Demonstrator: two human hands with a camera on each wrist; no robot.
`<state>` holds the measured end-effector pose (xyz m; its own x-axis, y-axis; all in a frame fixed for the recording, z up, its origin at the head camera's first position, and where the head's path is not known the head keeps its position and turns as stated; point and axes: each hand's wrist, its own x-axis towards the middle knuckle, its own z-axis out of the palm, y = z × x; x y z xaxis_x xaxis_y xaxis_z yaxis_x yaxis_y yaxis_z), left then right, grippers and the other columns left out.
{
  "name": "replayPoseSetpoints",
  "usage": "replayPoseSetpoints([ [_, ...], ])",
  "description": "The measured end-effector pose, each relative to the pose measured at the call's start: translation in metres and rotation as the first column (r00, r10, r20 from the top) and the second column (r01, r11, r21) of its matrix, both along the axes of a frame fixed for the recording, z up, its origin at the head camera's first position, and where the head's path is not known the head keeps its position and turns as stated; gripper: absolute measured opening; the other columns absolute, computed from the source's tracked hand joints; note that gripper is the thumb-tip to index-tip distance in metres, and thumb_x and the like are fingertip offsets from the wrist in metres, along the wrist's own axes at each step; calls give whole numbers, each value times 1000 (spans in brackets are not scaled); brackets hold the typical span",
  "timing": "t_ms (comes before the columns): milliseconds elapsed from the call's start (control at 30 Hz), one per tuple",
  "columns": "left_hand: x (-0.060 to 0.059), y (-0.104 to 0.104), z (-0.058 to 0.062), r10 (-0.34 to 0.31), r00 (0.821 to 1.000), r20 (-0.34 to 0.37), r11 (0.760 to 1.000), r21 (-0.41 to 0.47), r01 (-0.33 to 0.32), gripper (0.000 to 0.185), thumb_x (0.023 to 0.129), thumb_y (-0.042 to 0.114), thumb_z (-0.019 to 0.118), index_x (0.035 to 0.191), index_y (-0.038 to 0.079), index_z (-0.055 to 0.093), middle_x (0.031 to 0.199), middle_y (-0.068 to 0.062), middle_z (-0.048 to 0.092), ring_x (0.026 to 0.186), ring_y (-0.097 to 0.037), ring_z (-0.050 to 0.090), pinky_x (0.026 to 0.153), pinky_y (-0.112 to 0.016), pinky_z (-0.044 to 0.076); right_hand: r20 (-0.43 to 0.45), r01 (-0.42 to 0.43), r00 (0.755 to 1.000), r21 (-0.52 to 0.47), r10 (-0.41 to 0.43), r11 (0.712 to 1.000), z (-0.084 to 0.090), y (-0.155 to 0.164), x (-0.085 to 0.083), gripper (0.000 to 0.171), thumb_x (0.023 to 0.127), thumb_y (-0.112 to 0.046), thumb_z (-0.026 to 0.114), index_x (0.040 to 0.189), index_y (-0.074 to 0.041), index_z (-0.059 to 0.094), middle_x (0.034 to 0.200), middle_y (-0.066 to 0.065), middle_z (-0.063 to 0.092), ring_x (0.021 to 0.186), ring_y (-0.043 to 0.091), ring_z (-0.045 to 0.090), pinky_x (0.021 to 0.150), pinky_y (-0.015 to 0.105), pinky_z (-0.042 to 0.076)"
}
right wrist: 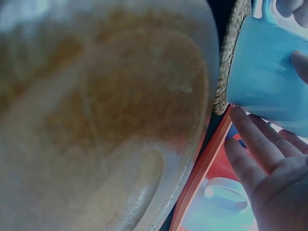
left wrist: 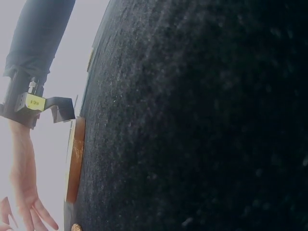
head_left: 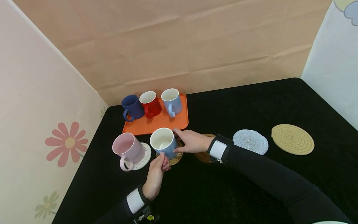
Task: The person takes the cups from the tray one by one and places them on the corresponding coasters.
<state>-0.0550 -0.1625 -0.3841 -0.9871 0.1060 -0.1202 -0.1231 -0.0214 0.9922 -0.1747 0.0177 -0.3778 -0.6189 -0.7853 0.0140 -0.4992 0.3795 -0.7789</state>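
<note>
A light blue mug with a white inside [head_left: 163, 140] stands upright over a woven coaster [head_left: 176, 159]. My left hand [head_left: 156, 174] grips its handle from the near side, curled fingers covering most of the handle. On the mug's right side is my right hand [head_left: 194, 141], thumb toward me and index finger toward the far rim. In the right wrist view, the fingers [right wrist: 260, 139] of that hand reach out fairly straight beside the blue wall of the mug [right wrist: 269, 72], close above the woven coaster's edge [right wrist: 226, 62].
Left of it, a pink mug [head_left: 128, 147] rests on a white coaster [head_left: 146, 155]. Behind, an orange tray [head_left: 156, 124] carries dark blue [head_left: 134, 107], red [head_left: 152, 105] and light blue [head_left: 173, 104] mugs. To the right lie brown [head_left: 203, 157], pale blue [head_left: 250, 141] and yellow [head_left: 292, 139] coasters.
</note>
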Motion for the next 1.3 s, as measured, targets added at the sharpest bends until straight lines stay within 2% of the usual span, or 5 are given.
replayPoseSetpoints([
  [367,-1,-13,7,-47,999,3,978,-202,47,45,108,28,26,93,-4,54,93,-9,53,93,-22,51,85,-37,43,-21,-14,1000,15,14,1000,5,7,-1,71,86,-23,75,142,-12,33,136,9,52,122,22,53,98,35,45],
  [767,-5,-29,37,192,966,-171,965,-148,-218,22,105,12,36,94,-2,48,88,-8,45,80,-17,45,71,-25,43,-37,94,995,107,-90,990,14,38,2,68,91,-27,70,145,-11,32,140,11,50,121,24,54,97,41,46],
  [933,-23,-23,66,199,950,-240,972,-78,-224,20,105,12,37,91,3,49,85,-6,46,81,-21,46,73,-26,42,-43,122,992,117,-118,986,17,56,6,68,91,-28,68,146,-15,31,141,11,49,122,24,53,97,43,46],
  [1100,-50,-12,96,146,968,-205,988,-11,-152,19,105,16,39,94,6,50,89,-6,49,84,-20,48,79,-29,44,-65,152,987,136,-144,979,22,77,9,67,91,-26,68,146,-12,31,141,13,49,122,27,53,97,46,45],
  [1300,-104,-5,111,13,992,-122,971,-234,-42,23,105,22,43,106,1,52,98,-9,53,87,-19,51,84,-34,45,-108,188,979,151,-173,970,23,100,8,66,92,-27,68,145,-10,32,139,15,50,120,30,54,94,48,47],
])
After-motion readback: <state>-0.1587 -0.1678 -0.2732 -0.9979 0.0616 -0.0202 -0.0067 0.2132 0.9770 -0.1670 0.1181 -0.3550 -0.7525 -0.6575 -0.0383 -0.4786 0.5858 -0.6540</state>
